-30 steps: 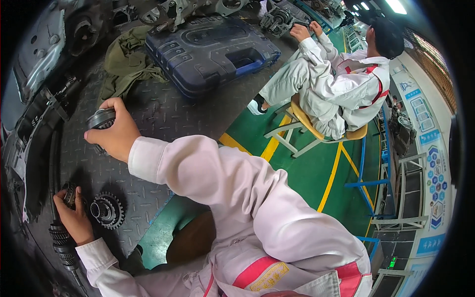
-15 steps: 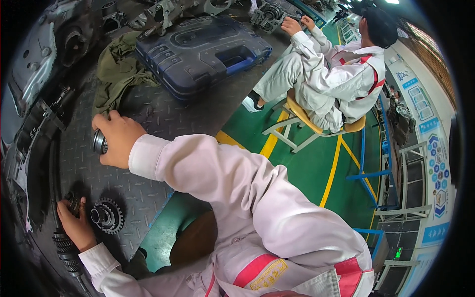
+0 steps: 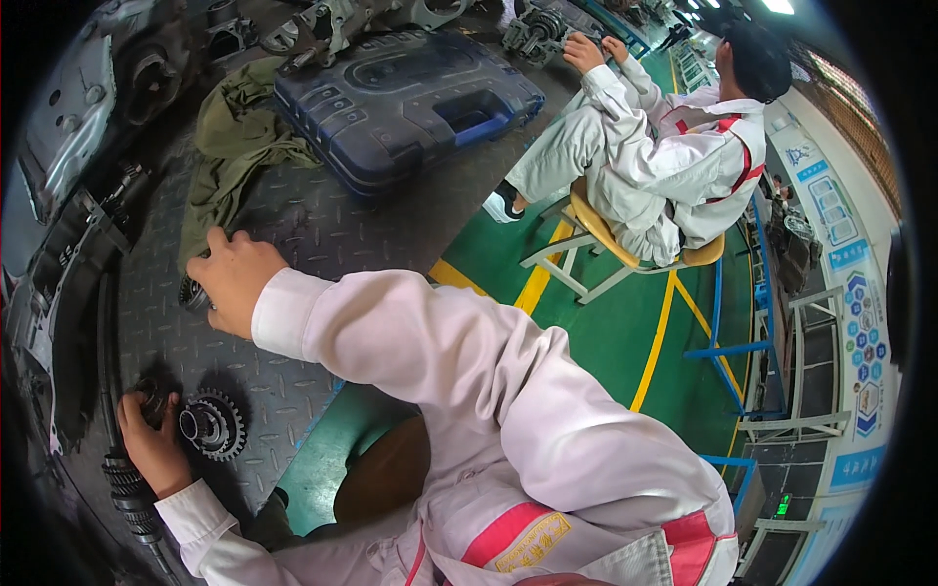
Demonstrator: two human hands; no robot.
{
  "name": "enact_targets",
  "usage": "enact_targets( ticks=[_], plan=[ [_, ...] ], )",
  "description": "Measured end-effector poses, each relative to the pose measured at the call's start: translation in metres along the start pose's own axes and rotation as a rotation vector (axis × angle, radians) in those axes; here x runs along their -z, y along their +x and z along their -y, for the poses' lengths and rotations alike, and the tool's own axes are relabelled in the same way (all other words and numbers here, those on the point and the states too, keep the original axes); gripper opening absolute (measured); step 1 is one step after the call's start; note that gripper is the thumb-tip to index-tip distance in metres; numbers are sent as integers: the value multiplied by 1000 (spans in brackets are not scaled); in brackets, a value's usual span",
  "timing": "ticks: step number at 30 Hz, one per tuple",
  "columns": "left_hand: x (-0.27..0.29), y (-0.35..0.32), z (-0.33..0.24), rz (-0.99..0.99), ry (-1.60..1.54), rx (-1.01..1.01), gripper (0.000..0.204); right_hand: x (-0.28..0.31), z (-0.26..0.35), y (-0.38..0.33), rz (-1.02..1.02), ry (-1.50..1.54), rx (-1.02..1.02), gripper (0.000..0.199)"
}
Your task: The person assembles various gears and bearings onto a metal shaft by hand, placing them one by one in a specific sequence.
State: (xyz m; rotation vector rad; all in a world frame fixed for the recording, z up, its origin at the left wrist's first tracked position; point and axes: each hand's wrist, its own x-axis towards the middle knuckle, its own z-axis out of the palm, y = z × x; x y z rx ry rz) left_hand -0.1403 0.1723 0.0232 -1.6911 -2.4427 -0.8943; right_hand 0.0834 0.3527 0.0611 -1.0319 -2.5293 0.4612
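Note:
Fingers curled, my right hand (image 3: 239,285) grips a small metal gear (image 3: 193,295) above or on the dark tread-plate bench (image 3: 293,220); the hand hides most of the part. Nearer to me, my left hand (image 3: 156,444) is closed around a dark ring-shaped gear (image 3: 152,402). Just right of that hand a toothed gear with a raised hub (image 3: 212,425) lies on the bench. A splined gear shaft (image 3: 132,498) lies along the bench to the left of my left wrist.
A dark blue tool case (image 3: 401,107) lies beyond my right hand, beside a crumpled olive cloth (image 3: 239,137). Metal housings (image 3: 83,98) line the far left. To the right, a co-worker (image 3: 674,166) sits on a stool (image 3: 703,252), hands at another gear assembly (image 3: 535,37).
My right hand has tipped the small gear downward, so its shiny side shows less. My left hand has shifted slightly with the ring-shaped gear.

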Motion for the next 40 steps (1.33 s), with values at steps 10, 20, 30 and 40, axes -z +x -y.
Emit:
enact_targets(
  ticks=[10,20,30,40],
  plan=[
    [2,-3,1,-8,-44,6,35,-2,-1,-3,-6,-12,40,42],
    [16,-9,15,97,-143,31,33,-1,-3,-14,-9,-76,116,38],
    [20,-9,23,157,-219,94,37,2,-5,-16,15,-64,126,38],
    [23,-4,29,168,-3,150,38,0,-6,-17,38,-56,113,48]
  ],
)
